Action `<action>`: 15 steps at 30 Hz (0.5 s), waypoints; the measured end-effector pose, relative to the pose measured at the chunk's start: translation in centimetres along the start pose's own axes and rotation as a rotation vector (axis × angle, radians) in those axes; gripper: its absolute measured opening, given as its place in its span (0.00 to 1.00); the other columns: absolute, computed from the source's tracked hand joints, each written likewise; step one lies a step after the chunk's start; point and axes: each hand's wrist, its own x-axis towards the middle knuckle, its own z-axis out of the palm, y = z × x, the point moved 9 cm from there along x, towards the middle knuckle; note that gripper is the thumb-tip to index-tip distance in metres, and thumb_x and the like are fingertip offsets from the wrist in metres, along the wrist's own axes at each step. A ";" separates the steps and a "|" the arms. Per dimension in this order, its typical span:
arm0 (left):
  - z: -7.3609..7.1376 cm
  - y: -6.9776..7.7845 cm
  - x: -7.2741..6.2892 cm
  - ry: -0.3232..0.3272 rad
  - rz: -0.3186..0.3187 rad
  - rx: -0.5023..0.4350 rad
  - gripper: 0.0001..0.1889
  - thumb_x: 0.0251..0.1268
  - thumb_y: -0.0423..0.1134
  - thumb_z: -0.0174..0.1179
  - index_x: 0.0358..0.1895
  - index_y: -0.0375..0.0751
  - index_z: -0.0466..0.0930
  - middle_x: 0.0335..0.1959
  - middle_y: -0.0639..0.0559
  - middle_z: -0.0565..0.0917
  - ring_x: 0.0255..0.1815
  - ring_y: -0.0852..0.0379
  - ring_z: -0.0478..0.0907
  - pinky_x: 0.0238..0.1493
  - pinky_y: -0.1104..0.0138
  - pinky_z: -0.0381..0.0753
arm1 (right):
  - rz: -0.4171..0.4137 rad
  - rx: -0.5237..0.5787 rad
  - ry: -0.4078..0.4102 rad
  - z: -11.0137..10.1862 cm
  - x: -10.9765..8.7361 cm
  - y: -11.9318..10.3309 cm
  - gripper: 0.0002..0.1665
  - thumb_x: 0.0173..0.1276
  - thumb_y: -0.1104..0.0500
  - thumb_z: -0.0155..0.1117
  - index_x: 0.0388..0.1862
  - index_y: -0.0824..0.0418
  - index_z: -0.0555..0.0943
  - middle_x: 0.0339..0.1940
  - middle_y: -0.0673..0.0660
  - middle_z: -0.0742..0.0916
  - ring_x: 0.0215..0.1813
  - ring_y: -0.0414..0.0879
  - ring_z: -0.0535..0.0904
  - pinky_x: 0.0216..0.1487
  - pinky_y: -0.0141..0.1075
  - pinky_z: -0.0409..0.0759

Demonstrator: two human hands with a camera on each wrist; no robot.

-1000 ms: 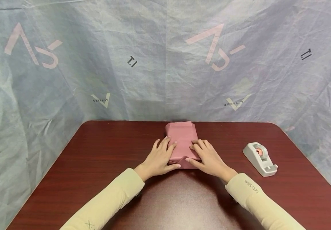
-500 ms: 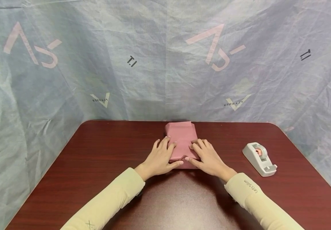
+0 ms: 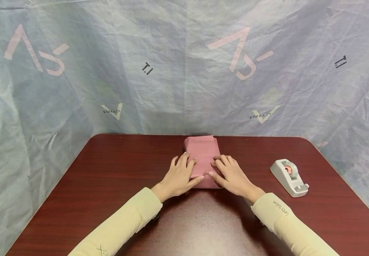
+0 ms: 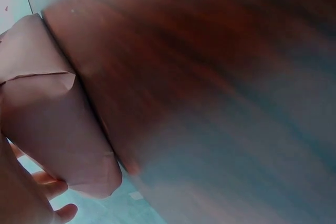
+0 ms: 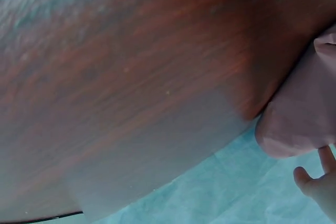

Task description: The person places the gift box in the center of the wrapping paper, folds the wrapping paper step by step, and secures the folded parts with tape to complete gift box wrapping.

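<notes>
A parcel wrapped in pink paper (image 3: 203,148) lies at the middle of the dark red table (image 3: 107,177). My left hand (image 3: 189,168) rests flat on its left side and my right hand (image 3: 217,168) on its right side, fingers fairly straight. Both thumbs press the near end flap, their tips almost meeting. The left wrist view shows the pink parcel (image 4: 47,124) with a folded paper edge, and fingertips (image 4: 52,188) below it. In the right wrist view the parcel's rounded corner (image 5: 302,114) sits above fingertips (image 5: 315,182). The near end of the parcel is hidden by my hands.
A white tape dispenser (image 3: 289,176) with a pink roll stands on the table to the right of my right hand. A pale blue cloth backdrop (image 3: 171,71) hangs close behind the table's far edge.
My two thumbs have drawn closer together along the parcel's near end, pushing the flap in. The parcel and tape dispenser have stayed put.
</notes>
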 end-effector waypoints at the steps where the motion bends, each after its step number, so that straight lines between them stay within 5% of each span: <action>1: 0.0 0.0 0.0 -0.003 -0.003 0.001 0.37 0.63 0.68 0.36 0.63 0.42 0.63 0.65 0.39 0.60 0.69 0.46 0.56 0.65 0.47 0.53 | 0.000 -0.001 -0.001 -0.1 0.0 0.0 0.20 0.66 0.46 0.53 0.48 0.58 0.75 0.56 0.58 0.74 0.57 0.52 0.66 0.58 0.52 0.62; 10: 0.1 0.0 0.0 -0.044 -0.012 -0.016 0.40 0.64 0.67 0.35 0.69 0.41 0.55 0.68 0.36 0.56 0.71 0.44 0.52 0.67 0.47 0.49 | -0.005 -0.004 -0.031 -0.9 -0.2 0.1 0.25 0.66 0.45 0.53 0.55 0.59 0.73 0.60 0.58 0.74 0.64 0.54 0.65 0.63 0.54 0.58; 15: 0.3 0.1 0.0 -0.049 -0.012 0.019 0.40 0.64 0.68 0.34 0.69 0.41 0.55 0.68 0.36 0.56 0.71 0.44 0.52 0.68 0.48 0.49 | 0.010 -0.056 0.017 -2.3 -0.9 1.0 0.25 0.64 0.48 0.58 0.55 0.62 0.73 0.60 0.60 0.74 0.63 0.54 0.66 0.63 0.54 0.58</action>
